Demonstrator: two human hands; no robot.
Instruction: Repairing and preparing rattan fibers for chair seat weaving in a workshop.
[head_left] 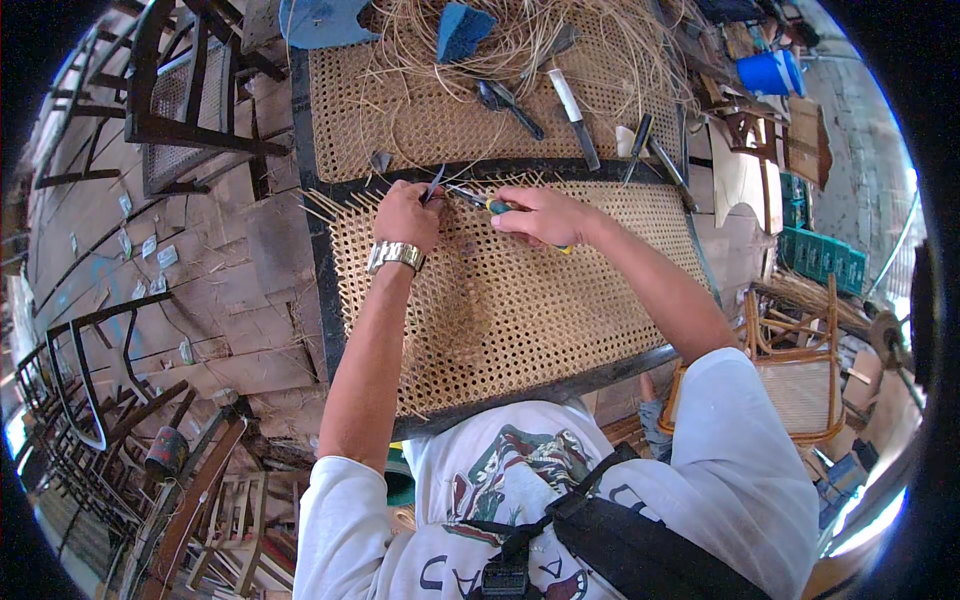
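A woven cane panel (540, 290) in a dark wooden frame (325, 290) lies in front of me, loose strand ends sticking out along its far and left edges. At the far edge my left hand (408, 215), with a metal watch on its wrist, is closed on a small pointed metal blade (434, 184). Just right of it, my right hand (545, 215) grips a screwdriver-like tool with a yellow and green handle (497, 206). That tool's metal tip points left, close to the blade. My fingers hide the blade's lower end.
Beyond lies more woven cane (350, 110) with tangled strands (610, 50), a blue block (463, 30), a white-handled knife (575, 115), a dark tool (510, 108) and slim tools (638, 148). Chair frames (190, 90) stand left, a rattan chair (790, 390) right, and a blue bucket (770, 73) far right.
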